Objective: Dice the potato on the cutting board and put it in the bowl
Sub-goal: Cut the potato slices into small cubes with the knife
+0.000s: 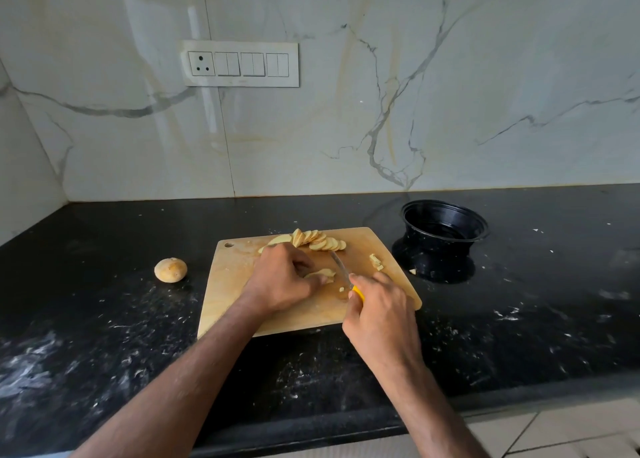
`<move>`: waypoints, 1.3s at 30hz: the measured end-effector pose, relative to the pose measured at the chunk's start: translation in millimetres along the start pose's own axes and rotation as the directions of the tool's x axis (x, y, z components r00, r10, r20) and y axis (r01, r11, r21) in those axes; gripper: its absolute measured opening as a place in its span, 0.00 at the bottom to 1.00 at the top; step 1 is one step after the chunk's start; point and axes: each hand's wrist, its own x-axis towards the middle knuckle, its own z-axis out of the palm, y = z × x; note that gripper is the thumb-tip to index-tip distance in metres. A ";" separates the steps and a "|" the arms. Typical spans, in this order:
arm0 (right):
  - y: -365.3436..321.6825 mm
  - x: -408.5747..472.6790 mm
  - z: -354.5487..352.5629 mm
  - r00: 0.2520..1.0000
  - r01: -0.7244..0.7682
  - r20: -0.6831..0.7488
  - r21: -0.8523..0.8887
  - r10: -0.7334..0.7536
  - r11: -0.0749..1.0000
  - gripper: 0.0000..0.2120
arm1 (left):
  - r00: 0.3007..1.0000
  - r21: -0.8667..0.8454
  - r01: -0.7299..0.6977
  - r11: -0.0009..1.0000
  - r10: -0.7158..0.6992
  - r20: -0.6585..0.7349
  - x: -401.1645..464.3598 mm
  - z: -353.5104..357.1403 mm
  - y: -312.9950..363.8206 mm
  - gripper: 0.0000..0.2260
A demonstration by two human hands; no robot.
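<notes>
potato slices (317, 240) fanned, board's far edge | cutting board (235, 284) wooden | bowl (445, 227) black, right

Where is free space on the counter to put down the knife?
Bare black counter lies right of the black bowl, and between the half potato and the cutting board. The board is crowded: potato slices at its far edge, the left hand and right hand with the knife mid-board.

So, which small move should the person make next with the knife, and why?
Probably press the knife down through the slices that the left hand holds: the right hand has the blade beside them, few pieces are cut, and the bowl looks empty.
</notes>
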 end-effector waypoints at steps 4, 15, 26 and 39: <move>2.7 0.2 0.1 1.000 -0.015 0.022 -0.022 0.015 1.000 0.14 | 0.999 0.042 -0.011 0.999 0.010 0.030 0.2 0.4 1.0 0.12; -0.5 -1.3 3.8 0.996 0.044 0.075 -0.041 -0.040 0.998 0.13 | 0.999 0.005 0.043 0.999 -0.043 0.023 0.2 4.2 3.4 0.15; 0.9 -1.6 4.6 0.997 0.038 0.063 -0.005 -0.038 0.999 0.14 | 0.999 -0.049 0.036 0.998 -0.034 0.038 2.6 3.1 1.1 0.16; -4.8 1.4 6.0 0.993 0.085 0.078 -0.020 -0.083 0.996 0.12 | 0.994 -0.121 0.098 0.988 -0.092 0.055 3.8 5.3 4.5 0.12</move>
